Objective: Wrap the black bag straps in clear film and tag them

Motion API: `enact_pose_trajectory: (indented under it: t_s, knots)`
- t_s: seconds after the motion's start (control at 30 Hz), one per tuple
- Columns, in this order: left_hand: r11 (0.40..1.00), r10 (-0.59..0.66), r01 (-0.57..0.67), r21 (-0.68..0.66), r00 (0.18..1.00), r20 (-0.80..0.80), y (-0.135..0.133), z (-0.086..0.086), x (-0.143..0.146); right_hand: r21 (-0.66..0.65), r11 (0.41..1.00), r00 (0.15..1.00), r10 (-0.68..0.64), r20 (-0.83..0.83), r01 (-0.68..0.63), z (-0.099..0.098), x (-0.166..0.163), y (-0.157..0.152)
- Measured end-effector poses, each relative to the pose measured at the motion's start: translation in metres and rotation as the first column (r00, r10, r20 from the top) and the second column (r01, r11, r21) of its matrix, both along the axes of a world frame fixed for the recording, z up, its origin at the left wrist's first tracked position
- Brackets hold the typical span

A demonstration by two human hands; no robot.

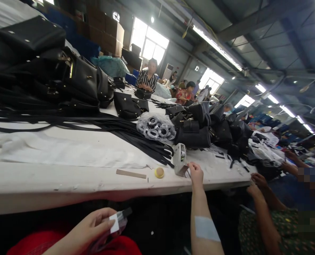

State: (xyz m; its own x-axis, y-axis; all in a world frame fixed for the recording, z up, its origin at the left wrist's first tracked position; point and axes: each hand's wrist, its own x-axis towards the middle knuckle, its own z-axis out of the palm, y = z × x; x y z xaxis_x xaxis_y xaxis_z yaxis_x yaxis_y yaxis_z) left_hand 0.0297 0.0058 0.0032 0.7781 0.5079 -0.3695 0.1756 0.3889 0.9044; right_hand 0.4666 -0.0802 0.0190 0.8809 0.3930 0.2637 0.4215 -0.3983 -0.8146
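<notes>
My left hand (89, 228) is low near my lap, below the table edge, fingers closed on a small clear packet with a white label and a dark end (118, 221). My right hand (196, 173) reaches out over the white table (67, 177) to its front edge, its fingers touching a small clear plastic box (180, 159). The fingers are curled there, and I cannot see whether they grip the box. A white plaster is stuck on that forearm. A small yellow round object (159, 172) and a flat tan strip (131, 174) lie just left of the box.
Black bags (53, 71) are piled at the left, with long black straps (136, 138) fanned across the table. A clear bag of metal rings (156, 128) sits beside more black bags (197, 127). A neighbouring person's hands (255, 182) rest at the right; other people sit farther back.
</notes>
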Motion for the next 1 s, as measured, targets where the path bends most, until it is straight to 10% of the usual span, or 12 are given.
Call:
enact_pose_trajectory:
  t_s: [0.33, 0.47, 0.6, 1.0]
  knots:
    - [0.992, 0.087, -0.088, 0.085, 0.996, 0.018, 0.001, 0.017, 0.012, 0.009, 0.956, 0.925, 0.286, -0.249, -0.293, -0.007, -0.106, -0.024]
    - [0.979, 0.166, -0.166, 0.122, 0.986, 0.010, -0.004, 0.016, 0.020, 0.174, 0.719, 0.617, 0.676, -0.403, -0.673, 0.019, -0.199, -0.005]
    - [0.958, 0.250, -0.255, 0.133, 0.967, 0.054, -0.005, 0.019, 0.015, 0.273, 0.537, 0.368, 0.793, -0.486, -0.798, 0.030, -0.262, 0.004]
    - [0.913, 0.384, -0.394, 0.104, 0.918, 0.102, 0.004, 0.017, 0.000, 0.177, 0.575, 0.365, 0.697, -0.617, -0.799, -0.001, -0.283, 0.022]
